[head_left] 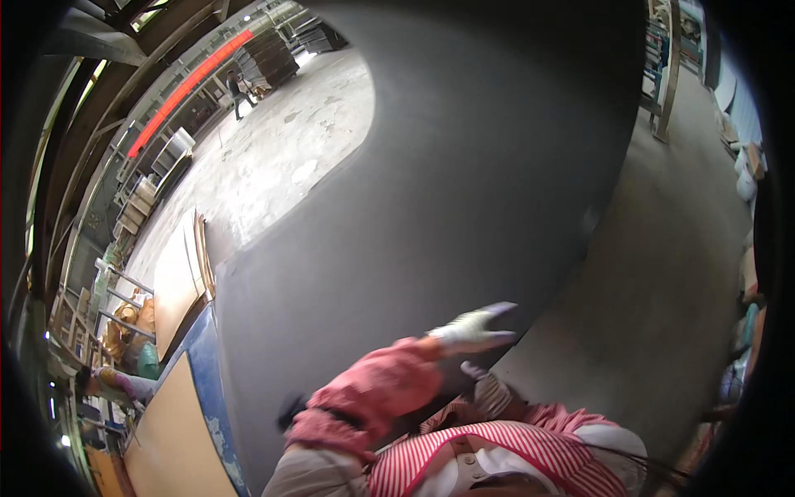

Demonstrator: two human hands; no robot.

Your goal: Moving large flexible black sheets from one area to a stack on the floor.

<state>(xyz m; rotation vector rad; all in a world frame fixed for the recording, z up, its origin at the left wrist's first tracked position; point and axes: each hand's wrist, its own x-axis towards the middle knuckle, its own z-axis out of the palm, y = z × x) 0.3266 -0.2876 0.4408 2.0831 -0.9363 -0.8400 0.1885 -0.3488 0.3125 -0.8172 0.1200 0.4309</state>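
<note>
A large dark grey sheet (447, 190) with a smooth face fills the middle of the view, from close to my body to the top. Over its near right part reaches my left hand (476, 329), in a pale glove, with thumb and fingers spread and nothing between them. A pink sleeve covers that forearm. My right hand (490, 391), also gloved, is held close to my body beside the near edge of the sheet. Its thumb points up toward the sheet; the other fingers are largely hidden, so I cannot tell whether they grip the edge.
Light brown boards (178, 286) stand left of the sheet, by a blue worn surface (207, 356). A person (120, 385) bends at the lower left. Another person (238, 94) walks far off near dark stacks (267, 60). Concrete floor (654, 248) runs along the right, with racks (662, 66) beyond.
</note>
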